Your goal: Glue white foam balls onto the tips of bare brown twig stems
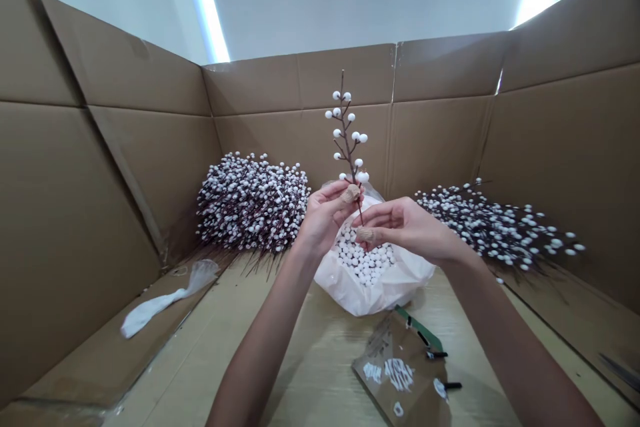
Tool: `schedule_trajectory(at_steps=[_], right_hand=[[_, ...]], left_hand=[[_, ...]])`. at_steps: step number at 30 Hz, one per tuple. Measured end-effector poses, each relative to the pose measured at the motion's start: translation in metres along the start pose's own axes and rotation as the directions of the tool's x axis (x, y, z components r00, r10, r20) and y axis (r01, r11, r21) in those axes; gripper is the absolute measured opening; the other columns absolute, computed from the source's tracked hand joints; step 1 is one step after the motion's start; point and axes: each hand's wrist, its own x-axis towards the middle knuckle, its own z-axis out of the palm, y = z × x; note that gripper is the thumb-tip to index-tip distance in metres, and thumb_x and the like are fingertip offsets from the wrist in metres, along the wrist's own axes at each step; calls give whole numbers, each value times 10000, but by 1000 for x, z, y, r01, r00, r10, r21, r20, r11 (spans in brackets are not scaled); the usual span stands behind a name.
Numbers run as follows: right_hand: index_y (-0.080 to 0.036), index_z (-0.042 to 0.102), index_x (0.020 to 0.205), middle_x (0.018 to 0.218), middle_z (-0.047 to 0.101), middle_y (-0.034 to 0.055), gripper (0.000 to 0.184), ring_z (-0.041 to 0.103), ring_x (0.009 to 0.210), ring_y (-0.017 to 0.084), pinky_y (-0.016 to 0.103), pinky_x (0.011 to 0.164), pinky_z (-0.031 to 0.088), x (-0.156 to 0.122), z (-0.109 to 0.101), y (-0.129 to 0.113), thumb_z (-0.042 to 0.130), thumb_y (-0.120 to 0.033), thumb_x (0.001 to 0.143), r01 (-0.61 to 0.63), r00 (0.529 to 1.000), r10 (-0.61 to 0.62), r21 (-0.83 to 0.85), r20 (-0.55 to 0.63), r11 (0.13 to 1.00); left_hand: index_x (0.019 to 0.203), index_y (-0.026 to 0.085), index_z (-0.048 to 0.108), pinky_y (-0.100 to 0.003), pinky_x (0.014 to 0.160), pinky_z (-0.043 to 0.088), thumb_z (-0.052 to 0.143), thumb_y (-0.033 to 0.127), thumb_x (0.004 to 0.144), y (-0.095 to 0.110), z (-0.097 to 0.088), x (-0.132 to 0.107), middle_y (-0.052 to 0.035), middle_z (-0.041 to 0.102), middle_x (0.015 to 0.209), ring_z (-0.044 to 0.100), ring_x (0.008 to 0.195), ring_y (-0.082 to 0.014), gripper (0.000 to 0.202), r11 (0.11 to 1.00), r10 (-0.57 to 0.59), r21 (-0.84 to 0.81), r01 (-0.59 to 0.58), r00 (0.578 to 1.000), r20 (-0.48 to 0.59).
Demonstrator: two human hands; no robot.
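A slender dark-brown branched stem with round white berries is held nearly upright over a white plastic bag of loose white beads, its shaft pinched between thumb and fingers of the left hand and, lower down, of the right hand. By the tan wrappings worn on both thumbs, the feel of so thin a shaft may be dulled; were either pinch loosened, the stem could be twisted or dropped among the beads. Berries beside the left fingers could be dislodged by too firm a squeeze. On the pale table, a white-smeared brown cardboard piece could be brushed, its patches smudged if wet, were the right forearm lowered
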Motion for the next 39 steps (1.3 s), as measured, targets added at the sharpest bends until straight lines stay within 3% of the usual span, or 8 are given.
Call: schedule_trajectory(at_steps=[3,8,13,16,20,26,32,39], right_hand=[[-128,729,771,666,706,51,267,669,625,129,244,628,564,4,7,2,820,-342,641,-8,998,10,34,-56,999],[-131,725,751,666,708,60,270,673,621,141,255,620,570,4,8,3,836,-328,605,-5,994,9,37,-109,999],[-130,699,672,597,678,46,262,646,575,136,247,573,549,9,19,5,842,-327,574,-80,986,73,-45,-148,996],[-136,669,657,558,651,26,242,629,549,135,247,551,527,13,29,14,812,-326,614,-91,985,74,-102,-157,991],[-137,658,688,622,668,37,153,611,551,133,242,528,481,15,41,26,723,-273,712,-38,987,1,-229,-159,973],[-136,651,692,643,677,51,106,618,571,154,257,540,467,17,54,27,646,-217,760,-25,982,-45,-362,-183,932],[-139,650,680,657,690,54,106,632,589,161,270,572,478,17,58,30,629,-190,770,5,977,-98,-434,-190,901],[-135,665,762,735,700,60,188,664,679,160,270,644,523,25,48,38,691,-321,760,43,999,-50,-242,-22,969]], left_hand=[[755,106,719,-179,712,525,808,135,632,0,-8,4,-33,719,756,653,671,-82,154,998,-67,2,67,995,75],[944,87,733,-277,807,550,754,157,706,23,-27,8,-128,744,898,708,812,-184,249,960,-228,197,201,965,130],[1049,130,701,-369,900,535,734,255,724,49,-29,-1,-138,682,1150,667,1020,-258,350,981,22,189,-46,991,131],[1036,155,696,-294,803,549,776,210,668,50,-18,-8,-85,707,1019,682,874,-181,380,939,177,295,-176,984,25],[915,134,688,-215,684,524,792,189,621,42,-4,-11,-37,697,818,654,727,-114,317,892,336,366,-267,931,-139],[835,140,618,-167,552,451,787,140,568,35,-4,-7,-7,668,698,635,623,-92,316,929,310,284,-238,918,-245],[764,164,578,-174,494,418,777,134,552,35,-4,-7,21,624,669,609,584,-88,292,927,304,289,-241,932,-196],[770,176,555,-250,721,503,772,134,574,31,-3,-6,17,625,718,651,730,-129,295,919,274,321,-230,957,-99]])
